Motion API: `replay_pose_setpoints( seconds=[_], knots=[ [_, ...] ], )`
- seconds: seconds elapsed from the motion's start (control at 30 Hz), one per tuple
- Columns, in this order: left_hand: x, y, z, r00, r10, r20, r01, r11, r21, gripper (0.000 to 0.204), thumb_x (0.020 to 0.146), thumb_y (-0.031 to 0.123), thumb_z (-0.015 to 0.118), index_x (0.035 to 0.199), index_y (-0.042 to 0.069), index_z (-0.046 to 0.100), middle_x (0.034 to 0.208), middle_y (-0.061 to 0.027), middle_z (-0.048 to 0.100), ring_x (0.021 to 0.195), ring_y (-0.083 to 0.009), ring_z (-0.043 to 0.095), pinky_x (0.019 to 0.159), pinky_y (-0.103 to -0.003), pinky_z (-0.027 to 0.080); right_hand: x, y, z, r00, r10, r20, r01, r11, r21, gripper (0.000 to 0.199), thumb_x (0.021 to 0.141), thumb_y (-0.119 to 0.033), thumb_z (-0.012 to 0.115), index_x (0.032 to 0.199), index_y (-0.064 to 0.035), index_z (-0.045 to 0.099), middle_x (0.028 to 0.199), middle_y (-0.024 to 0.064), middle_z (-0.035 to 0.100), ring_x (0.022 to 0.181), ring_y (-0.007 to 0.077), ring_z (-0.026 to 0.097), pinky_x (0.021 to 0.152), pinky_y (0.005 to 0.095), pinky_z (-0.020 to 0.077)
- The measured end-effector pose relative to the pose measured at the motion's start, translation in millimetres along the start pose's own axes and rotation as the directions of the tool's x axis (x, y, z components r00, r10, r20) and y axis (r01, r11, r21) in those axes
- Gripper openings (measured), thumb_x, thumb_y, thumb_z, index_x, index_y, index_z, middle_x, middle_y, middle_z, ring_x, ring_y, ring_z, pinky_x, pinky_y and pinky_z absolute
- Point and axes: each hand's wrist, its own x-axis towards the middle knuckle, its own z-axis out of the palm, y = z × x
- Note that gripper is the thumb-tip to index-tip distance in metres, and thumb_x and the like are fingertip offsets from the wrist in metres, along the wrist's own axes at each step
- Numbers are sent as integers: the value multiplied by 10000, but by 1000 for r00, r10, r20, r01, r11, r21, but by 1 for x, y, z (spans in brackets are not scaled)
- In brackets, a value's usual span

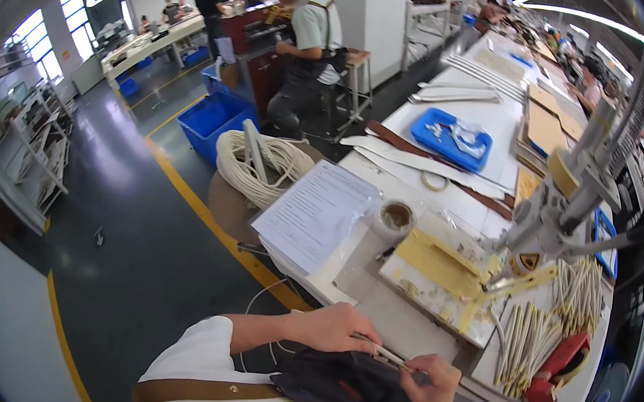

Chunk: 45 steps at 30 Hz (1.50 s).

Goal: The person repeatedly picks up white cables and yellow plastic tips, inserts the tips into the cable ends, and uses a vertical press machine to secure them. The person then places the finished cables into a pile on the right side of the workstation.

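Just before the table (356, 280), above our apron (347, 394), our left hand (333, 326) and right hand (432, 380) clamp their grip on a thin pale strip (387, 357), apparently near its two ends, probably to steady it; bundled cords (532, 344) lie rightward, seemingly for easy reach.

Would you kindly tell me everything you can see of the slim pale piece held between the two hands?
The slim pale piece is narrow and roughly straight, off-white with darker lines along it; its material and ends cannot be made out. It slants down to the right, the left hand holding its left part and the right hand its right, near the dark apron.
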Motion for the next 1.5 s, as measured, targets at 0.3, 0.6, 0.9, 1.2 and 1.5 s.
replay_pose_setpoints(
  seconds=[0.3, 0.6, 0.9, 1.2, 1.5],
  knots=[
    [-30, 44, -64, 948, 176, -266, -125, 972, 198, 198, 801, 61, 833, 995, 50, 793, 788, -102, 723, 665, -176, 668, 606, -294, 501, -13, 29, -50, 995, 62, -84, -49, 989, 139, 136, 743, -71, 827, 842, -51, 735, 772, 63, 727, 684, 152, 708, 639, 269, 550],
    [65, -42, -101, 917, 81, -392, 45, 952, 304, 149, 862, 97, 749, 980, 6, 748, 859, -111, 731, 746, -211, 648, 691, -317, 490, 43, 89, -24, 937, 85, -339, -192, 935, -297, 119, 808, -141, 794, 883, -77, 728, 823, 57, 694, 700, 210, 685, 629, 319, 529],
    [89, -99, -83, 944, 47, -327, 38, 967, 250, 221, 866, 137, 765, 1058, 28, 759, 911, -112, 745, 806, -212, 684, 743, -323, 522, 47, 110, -6, 906, 124, -405, -280, 893, -352, 95, 841, -192, 764, 896, -121, 735, 934, 28, 692, 779, 245, 679, 692, 364, 545],
    [94, -98, -74, 909, 259, -326, -113, 908, 404, 206, 860, 137, 776, 1052, 62, 770, 875, -100, 734, 653, -212, 659, 605, -316, 529, 47, 108, -5, 898, 84, -431, -266, 885, -382, 107, 814, -148, 774, 911, -115, 743, 948, 30, 694, 781, 233, 685, 673, 355, 553],
    [100, -91, -75, 924, 249, -291, -70, 857, 511, 143, 885, 178, 733, 985, 83, 768, 923, -82, 741, 688, -242, 692, 630, -335, 544, 47, 114, -3, 905, 79, -418, -259, 882, -395, 93, 816, -159, 756, 896, -119, 731, 938, 34, 685, 820, 256, 688, 687, 369, 556]
  ],
)
